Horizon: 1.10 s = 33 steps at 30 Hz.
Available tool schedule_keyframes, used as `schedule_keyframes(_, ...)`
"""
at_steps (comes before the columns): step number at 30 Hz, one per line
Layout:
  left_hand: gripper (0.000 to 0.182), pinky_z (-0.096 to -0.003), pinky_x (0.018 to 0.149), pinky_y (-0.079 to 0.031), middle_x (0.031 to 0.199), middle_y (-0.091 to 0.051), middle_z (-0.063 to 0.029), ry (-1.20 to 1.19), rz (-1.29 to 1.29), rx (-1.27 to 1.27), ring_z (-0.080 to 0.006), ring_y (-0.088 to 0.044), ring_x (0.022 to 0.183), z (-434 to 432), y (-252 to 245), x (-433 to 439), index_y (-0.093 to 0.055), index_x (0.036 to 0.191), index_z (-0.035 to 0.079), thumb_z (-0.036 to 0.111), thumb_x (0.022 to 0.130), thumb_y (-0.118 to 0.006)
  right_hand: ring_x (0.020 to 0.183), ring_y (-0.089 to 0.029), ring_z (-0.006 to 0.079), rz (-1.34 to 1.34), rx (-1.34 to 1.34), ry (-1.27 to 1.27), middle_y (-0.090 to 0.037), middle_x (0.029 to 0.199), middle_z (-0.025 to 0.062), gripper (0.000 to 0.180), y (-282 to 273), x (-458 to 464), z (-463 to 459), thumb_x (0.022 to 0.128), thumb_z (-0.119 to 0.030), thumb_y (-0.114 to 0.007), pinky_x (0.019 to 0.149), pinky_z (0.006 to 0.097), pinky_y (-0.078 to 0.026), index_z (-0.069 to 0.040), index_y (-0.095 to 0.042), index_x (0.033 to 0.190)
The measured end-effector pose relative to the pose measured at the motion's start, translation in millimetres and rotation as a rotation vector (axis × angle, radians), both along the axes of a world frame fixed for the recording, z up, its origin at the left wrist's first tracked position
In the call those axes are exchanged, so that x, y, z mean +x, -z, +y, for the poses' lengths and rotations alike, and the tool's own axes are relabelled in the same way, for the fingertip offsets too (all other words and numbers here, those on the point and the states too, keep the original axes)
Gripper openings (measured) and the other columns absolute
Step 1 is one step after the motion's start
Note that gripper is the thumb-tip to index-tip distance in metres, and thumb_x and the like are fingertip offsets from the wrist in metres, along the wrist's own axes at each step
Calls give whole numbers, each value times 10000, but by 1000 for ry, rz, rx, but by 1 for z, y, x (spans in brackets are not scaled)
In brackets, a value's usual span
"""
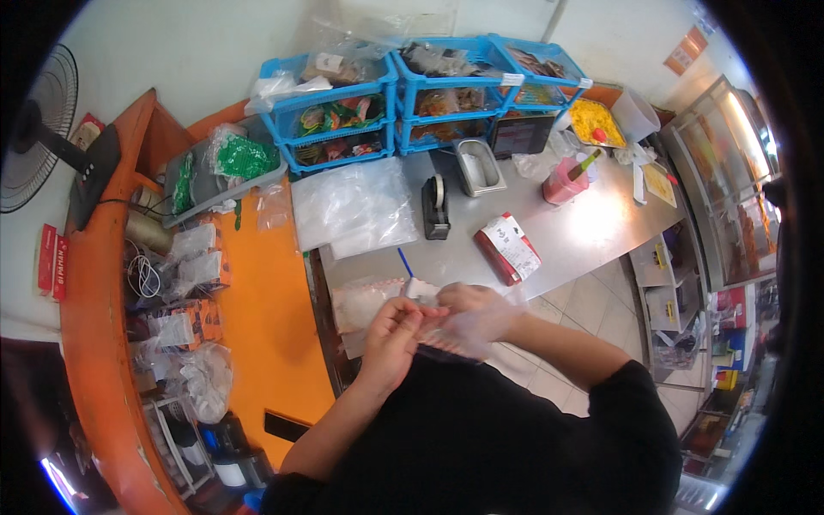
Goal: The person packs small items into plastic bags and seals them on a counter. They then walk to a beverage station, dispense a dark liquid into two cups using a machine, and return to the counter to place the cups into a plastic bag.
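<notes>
Close to my body, over the front edge of the steel table [599, 241], both hands work at a thin clear plastic bag [496, 328]. My left hand [393, 338] has its thumb and fingertips pinched together on the plastic. Curled fingers of my right hand [473, 306] also hold it, and blurred film drapes over that wrist. Whether anything is inside the bag is hidden. Just beyond the hands lie pale plastic bags with a red-patterned edge [364, 306] and a thin blue stick [405, 262]. A red-and-white packet [508, 248] bearing writing lies ahead of my right hand.
A black tape dispenser [436, 212] stands beside stacked clear plastic sheets [354, 199]. Behind are blue stacking baskets [328, 116], a steel container [478, 167] and a pink cup [566, 182] with a green handle. A phone [286, 425] lies on the orange counter [264, 309], near my left forearm.
</notes>
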<state>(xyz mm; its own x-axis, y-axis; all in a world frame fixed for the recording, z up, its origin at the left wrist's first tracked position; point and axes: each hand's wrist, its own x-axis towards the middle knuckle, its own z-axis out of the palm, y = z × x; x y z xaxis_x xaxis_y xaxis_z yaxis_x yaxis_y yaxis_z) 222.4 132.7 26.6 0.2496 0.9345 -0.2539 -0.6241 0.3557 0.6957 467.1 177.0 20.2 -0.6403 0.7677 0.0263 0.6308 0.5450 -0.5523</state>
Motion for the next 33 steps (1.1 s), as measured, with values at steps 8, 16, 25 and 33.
schedule_keyframes(8, 337, -350, 1044, -479, 1205, -547, -106, 125, 752, 325, -252, -574, 1202, 69, 0, -106, -642, 1191, -3, -109, 872, -668, 1279, -553, 222, 194, 937, -559, -577, 1259, -8, 350, -11, -140, 126, 767, -303, -694, 1057, 415, -479, -174, -699, 1093)
schedule_keyframes(16, 302, -289, 969, -500, 1190, -554, -63, 207, 637, 299, -193, -600, 1157, 176, 14, -133, -678, 1158, -38, -103, 864, -702, 1237, -563, 214, 182, 1048, -643, -600, 1178, -7, 220, -17, -167, 219, 808, -248, -639, 1055, 419, -445, -155, -709, 995)
schedule_keyframes(25, 209, -320, 927, -537, 1269, -626, -77, 287, 919, 599, -191, -634, 1143, 223, 49, -65, -712, 1090, -25, 26, 888, -700, 1057, -583, 231, 341, 761, -450, -568, 1009, 32, 173, 42, -96, 253, 830, -280, -619, 996, 404, -441, -151, -646, 943)
schedule_keyframes(33, 83, -370, 789, -514, 966, -681, -95, 362, 1232, 299, -203, -642, 918, 205, 71, -52, -677, 974, 4, 37, 900, -697, 1057, -699, 322, 170, 154, -196, -680, 1182, 145, 173, 23, -5, 267, 939, -196, -594, 926, 485, -548, -82, -657, 1053)
